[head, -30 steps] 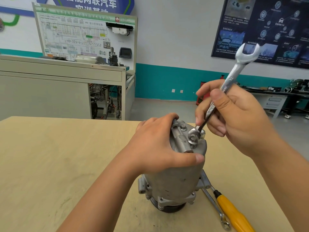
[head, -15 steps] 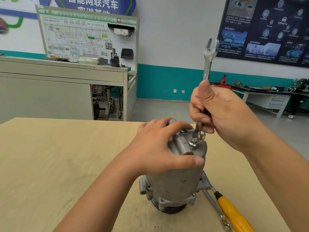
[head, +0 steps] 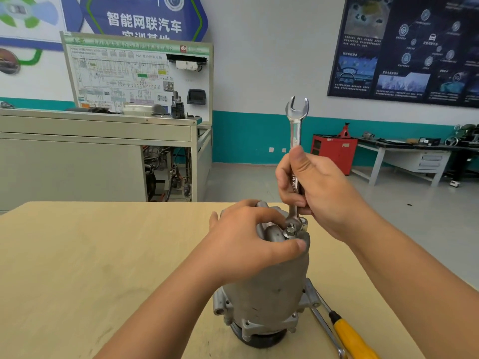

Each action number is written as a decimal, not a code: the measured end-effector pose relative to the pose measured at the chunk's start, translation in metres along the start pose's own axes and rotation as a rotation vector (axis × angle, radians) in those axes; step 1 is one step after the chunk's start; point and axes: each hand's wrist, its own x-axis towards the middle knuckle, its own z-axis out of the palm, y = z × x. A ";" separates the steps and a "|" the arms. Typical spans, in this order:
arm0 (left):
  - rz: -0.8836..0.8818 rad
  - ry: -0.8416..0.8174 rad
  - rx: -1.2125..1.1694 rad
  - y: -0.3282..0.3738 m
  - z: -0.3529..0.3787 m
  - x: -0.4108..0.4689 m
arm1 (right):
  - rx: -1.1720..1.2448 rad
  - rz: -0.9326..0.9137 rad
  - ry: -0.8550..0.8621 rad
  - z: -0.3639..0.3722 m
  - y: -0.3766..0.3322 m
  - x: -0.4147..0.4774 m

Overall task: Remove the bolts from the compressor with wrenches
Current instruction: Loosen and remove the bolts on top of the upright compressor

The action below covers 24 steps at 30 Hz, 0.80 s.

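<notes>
Left hand [head: 241, 244] clasping grey cast-metal compressor [head: 272, 286], right hand [head: 324, 193] gripping chrome wrench [head: 295, 125] — at hex bolt [head: 289, 232]

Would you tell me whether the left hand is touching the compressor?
Touching: the head view shows the left hand gripping the compressor at its top.

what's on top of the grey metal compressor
A silver hex bolt, with the lower end of the steel wrench at it; the right hand holds that wrench upright. The left hand grips the top of the grey metal compressor and covers the rest.
</notes>
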 end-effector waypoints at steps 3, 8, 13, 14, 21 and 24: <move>-0.043 0.043 -0.055 0.005 0.002 0.000 | 0.023 -0.005 -0.016 0.000 0.001 0.003; -0.071 0.084 -0.022 0.012 0.004 0.003 | 0.035 -0.033 -0.085 0.000 -0.001 0.005; -0.041 0.181 0.007 0.014 0.008 0.003 | 0.094 -0.071 -0.024 -0.003 -0.004 0.004; -0.029 0.222 0.009 0.016 0.007 0.002 | 0.124 -0.084 0.007 -0.004 -0.007 0.004; 0.069 0.375 -0.097 0.009 -0.010 -0.006 | 0.282 -0.246 0.260 -0.010 -0.011 -0.002; 0.016 0.429 -0.357 -0.012 -0.021 -0.016 | 0.342 -0.220 0.307 -0.013 -0.001 -0.013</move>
